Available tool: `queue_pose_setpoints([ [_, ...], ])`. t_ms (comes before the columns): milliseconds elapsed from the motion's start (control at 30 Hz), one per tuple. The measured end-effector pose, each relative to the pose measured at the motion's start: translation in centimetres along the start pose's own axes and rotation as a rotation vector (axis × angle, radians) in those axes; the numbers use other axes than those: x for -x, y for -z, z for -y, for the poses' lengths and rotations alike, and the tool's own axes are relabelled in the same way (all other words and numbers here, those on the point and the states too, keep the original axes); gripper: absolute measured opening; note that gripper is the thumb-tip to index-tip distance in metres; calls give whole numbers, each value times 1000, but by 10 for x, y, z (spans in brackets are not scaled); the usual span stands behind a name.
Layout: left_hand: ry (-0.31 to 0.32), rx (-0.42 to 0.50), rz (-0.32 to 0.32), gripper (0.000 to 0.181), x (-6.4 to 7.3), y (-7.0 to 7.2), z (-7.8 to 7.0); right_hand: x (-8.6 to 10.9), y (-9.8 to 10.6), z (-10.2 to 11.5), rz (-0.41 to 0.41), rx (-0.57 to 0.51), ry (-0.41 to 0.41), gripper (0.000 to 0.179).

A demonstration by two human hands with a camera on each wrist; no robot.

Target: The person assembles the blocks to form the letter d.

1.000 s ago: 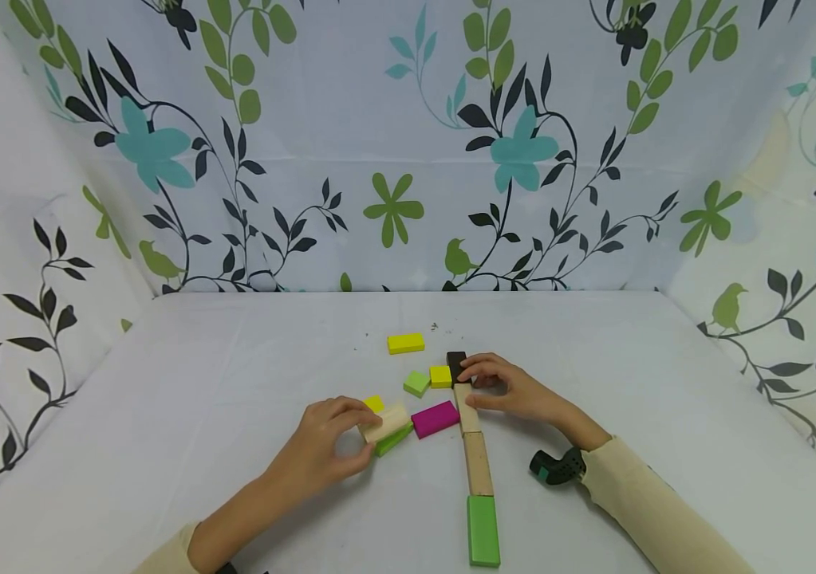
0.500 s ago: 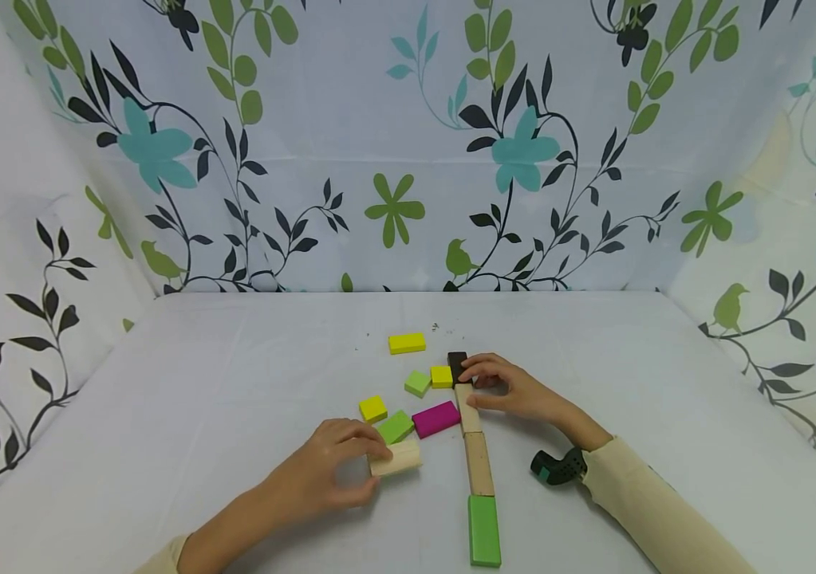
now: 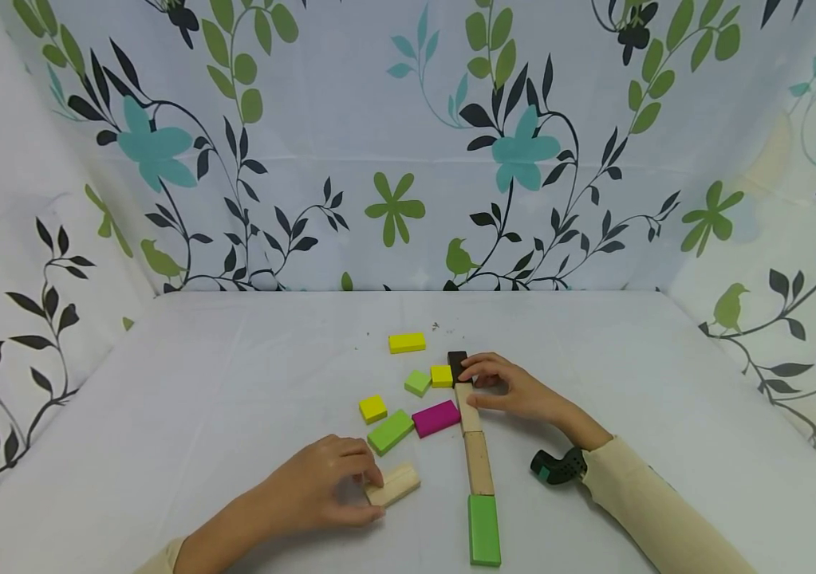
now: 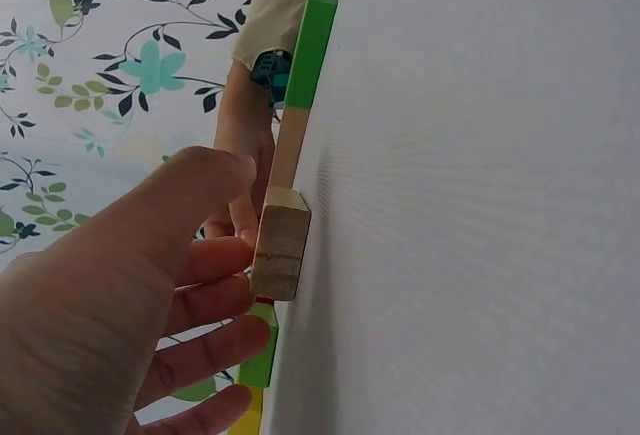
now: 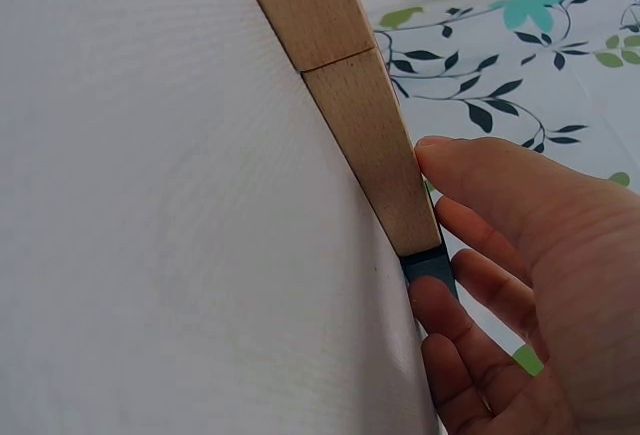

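My left hand (image 3: pixel 321 482) pinches the left end of a plain wooden block (image 3: pixel 399 483) low over or on the white table; I cannot tell which. In the left wrist view the wooden block (image 4: pixel 282 245) shows its end grain beside my fingers. My right hand (image 3: pixel 511 388) touches the far end of a row, fingertips at a black block (image 3: pixel 456 363) and thumb against a wooden block (image 3: pixel 467 416). A second wooden block (image 3: pixel 479 462) and a long green block (image 3: pixel 483 530) continue the row toward me. A magenta block (image 3: pixel 436 418) and a light green block (image 3: pixel 390 431) branch off leftward.
A small yellow block (image 3: pixel 373 409) lies beside the light green one. Near the black block are another yellow block (image 3: pixel 440 376) and a small green block (image 3: pixel 418 383). Farther back lies a longer yellow block (image 3: pixel 407 343). Patterned cloth (image 3: pixel 393 119) closes off the back and sides.
My left hand has drawn the wooden block off the light green block and toward me, baring the light green and small yellow blocks. The right hand has stayed in place.
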State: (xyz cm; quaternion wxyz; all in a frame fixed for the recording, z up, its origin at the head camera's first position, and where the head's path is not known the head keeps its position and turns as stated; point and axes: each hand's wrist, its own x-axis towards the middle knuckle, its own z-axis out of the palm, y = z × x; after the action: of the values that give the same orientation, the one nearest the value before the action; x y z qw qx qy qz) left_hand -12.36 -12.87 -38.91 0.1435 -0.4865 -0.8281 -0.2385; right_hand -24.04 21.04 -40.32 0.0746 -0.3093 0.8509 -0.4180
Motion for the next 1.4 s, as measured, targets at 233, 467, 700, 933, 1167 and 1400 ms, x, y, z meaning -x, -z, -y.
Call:
queue_pose_setpoints([
  [233,-109,67,65,28,0,2,3,-1,0,0,0,1,11,30],
  [467,-205,15,130,50,-2,5,6,0,1,0,-8,2,12,29],
  [700,-222,-15,102,39,2,7,9,-1,1,0,0,-4,8,30],
  [933,-211,-47,83,29,3,9,11,0,1,1,0,-6,6,30],
  [1167,-176,-77,55,30,4,10,12,0,2,3,5,-7,4,30],
  [1400,-158,-104,44,32,6,15,16,0,1,5,4,-9,8,30],
])
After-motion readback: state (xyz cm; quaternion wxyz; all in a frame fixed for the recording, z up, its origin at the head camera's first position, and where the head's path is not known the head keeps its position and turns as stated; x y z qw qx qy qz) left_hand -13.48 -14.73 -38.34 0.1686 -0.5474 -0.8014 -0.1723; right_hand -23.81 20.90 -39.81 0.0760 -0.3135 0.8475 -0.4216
